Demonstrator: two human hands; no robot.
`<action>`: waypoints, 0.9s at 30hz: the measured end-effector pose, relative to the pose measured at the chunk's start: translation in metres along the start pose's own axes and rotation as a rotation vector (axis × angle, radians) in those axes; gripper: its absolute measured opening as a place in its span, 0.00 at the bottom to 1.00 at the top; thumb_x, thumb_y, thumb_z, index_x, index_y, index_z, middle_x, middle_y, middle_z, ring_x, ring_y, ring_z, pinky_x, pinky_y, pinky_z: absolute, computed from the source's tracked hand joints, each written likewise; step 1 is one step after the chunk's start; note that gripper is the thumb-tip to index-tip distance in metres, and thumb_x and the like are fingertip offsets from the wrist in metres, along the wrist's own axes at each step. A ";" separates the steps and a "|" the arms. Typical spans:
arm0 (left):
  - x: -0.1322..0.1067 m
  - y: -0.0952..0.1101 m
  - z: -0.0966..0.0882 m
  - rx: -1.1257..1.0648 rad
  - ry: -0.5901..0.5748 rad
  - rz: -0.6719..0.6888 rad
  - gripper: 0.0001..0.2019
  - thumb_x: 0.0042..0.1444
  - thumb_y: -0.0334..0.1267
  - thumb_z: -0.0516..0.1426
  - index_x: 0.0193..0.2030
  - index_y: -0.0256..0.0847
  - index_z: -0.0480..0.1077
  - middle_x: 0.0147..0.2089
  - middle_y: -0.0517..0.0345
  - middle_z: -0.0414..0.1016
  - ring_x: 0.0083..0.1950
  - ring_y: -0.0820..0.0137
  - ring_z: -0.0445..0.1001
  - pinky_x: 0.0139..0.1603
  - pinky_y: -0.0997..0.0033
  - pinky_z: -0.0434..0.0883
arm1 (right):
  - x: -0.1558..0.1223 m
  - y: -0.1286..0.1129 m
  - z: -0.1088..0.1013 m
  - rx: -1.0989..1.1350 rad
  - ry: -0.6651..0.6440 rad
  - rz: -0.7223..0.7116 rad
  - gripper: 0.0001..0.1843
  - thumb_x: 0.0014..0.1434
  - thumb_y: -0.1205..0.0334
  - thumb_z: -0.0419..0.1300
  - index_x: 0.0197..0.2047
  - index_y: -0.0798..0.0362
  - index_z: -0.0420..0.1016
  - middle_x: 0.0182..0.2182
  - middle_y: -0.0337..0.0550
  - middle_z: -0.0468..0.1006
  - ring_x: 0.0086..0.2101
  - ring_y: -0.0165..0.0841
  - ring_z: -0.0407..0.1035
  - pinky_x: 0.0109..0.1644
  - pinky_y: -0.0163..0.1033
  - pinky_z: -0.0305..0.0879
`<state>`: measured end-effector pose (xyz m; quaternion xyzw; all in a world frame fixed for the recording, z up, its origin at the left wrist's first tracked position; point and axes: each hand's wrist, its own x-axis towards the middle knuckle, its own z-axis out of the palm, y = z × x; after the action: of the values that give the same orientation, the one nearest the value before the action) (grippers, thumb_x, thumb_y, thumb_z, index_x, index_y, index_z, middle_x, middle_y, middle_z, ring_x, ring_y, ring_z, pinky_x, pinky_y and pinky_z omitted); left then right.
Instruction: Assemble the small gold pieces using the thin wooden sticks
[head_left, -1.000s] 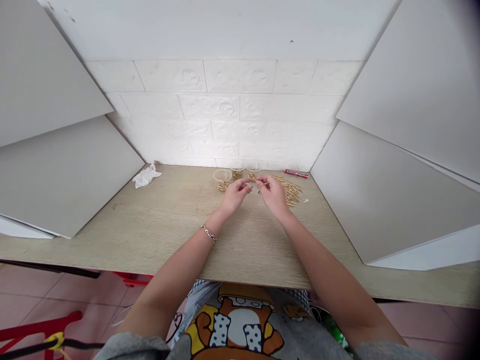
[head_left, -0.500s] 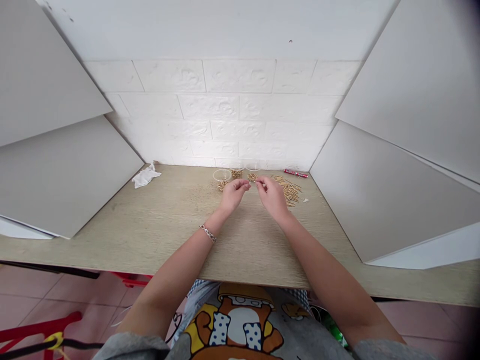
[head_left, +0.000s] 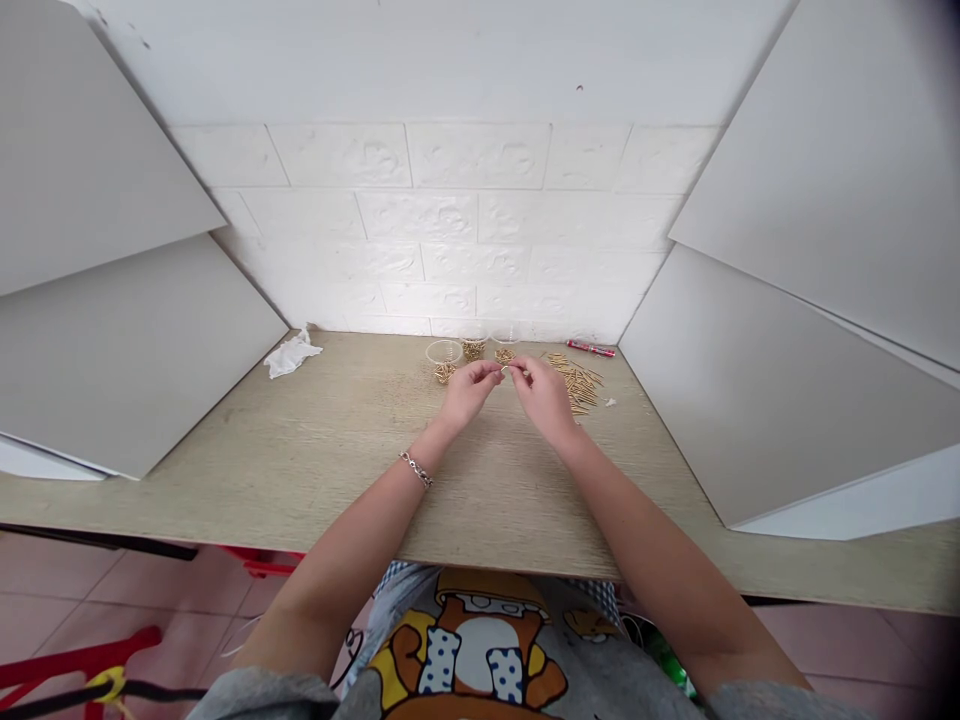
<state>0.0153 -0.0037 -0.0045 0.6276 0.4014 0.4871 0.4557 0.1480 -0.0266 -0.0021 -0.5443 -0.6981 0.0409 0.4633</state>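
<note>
Head camera, looking down at a desk. Your left hand [head_left: 469,390] and right hand [head_left: 544,395] meet near the far edge. The thumb and forefinger of each are pinched shut on one small thin gold-coloured piece [head_left: 504,370], held between the two sets of fingertips just above the desk. It is too small to make out in detail. Your other fingers are loosely curled. A silver chain bracelet [head_left: 417,468] sits on your left wrist.

Just beyond your fingertips stand three small clear plastic cups [head_left: 444,352], and some show gold bits inside. To the right of your right fingers lies a loose heap of thin gold-coloured sticks [head_left: 576,380]. Judging by this, some pieces are already in the cups and many sticks are still unhandled.

Past the heap, against the wall, lies a slim red pen-like object [head_left: 591,348]. Far to the left of your left fingers sits a crumpled white cloth [head_left: 292,353].

The surface is a pale wood-grain desk [head_left: 337,450]. Behind it is a white brick-pattern wall [head_left: 450,220], and angled grey panels [head_left: 112,330] close in both sides. A pink tiled floor [head_left: 45,590] shows below.
</note>
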 end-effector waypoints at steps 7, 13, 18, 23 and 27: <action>0.000 -0.001 -0.001 0.102 -0.004 0.046 0.09 0.48 0.37 0.54 0.34 0.36 0.71 0.34 0.54 0.74 0.36 0.71 0.70 0.40 0.70 0.66 | 0.000 0.002 0.000 -0.023 -0.021 -0.008 0.11 0.57 0.61 0.49 0.36 0.52 0.72 0.33 0.43 0.74 0.32 0.34 0.65 0.35 0.38 0.58; -0.002 -0.002 -0.003 0.353 0.025 0.136 0.09 0.51 0.36 0.52 0.36 0.39 0.71 0.35 0.56 0.74 0.35 0.72 0.70 0.40 0.71 0.66 | 0.001 0.003 0.000 -0.033 -0.070 -0.025 0.11 0.57 0.62 0.48 0.36 0.52 0.71 0.33 0.44 0.74 0.34 0.35 0.65 0.37 0.38 0.57; -0.006 -0.001 -0.004 0.422 -0.035 0.263 0.15 0.54 0.32 0.48 0.48 0.41 0.65 0.34 0.58 0.73 0.37 0.73 0.70 0.42 0.72 0.65 | 0.003 0.005 -0.001 -0.019 -0.116 -0.029 0.10 0.57 0.63 0.48 0.34 0.52 0.71 0.31 0.43 0.73 0.33 0.35 0.65 0.36 0.37 0.56; -0.008 0.000 -0.006 0.506 -0.082 0.302 0.16 0.54 0.30 0.47 0.50 0.41 0.60 0.34 0.58 0.72 0.37 0.72 0.70 0.41 0.72 0.64 | 0.007 0.009 -0.006 0.043 -0.206 -0.026 0.10 0.55 0.64 0.48 0.30 0.52 0.70 0.26 0.39 0.72 0.29 0.32 0.64 0.33 0.35 0.55; -0.008 0.001 -0.008 0.595 -0.110 0.335 0.14 0.54 0.30 0.47 0.48 0.41 0.60 0.34 0.58 0.72 0.37 0.71 0.69 0.41 0.71 0.63 | 0.008 0.013 -0.008 0.125 -0.284 0.046 0.09 0.52 0.66 0.48 0.29 0.53 0.70 0.23 0.36 0.71 0.25 0.29 0.64 0.31 0.34 0.56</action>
<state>0.0064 -0.0097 -0.0046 0.8156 0.3919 0.3822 0.1876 0.1631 -0.0184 -0.0001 -0.5191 -0.7401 0.1715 0.3918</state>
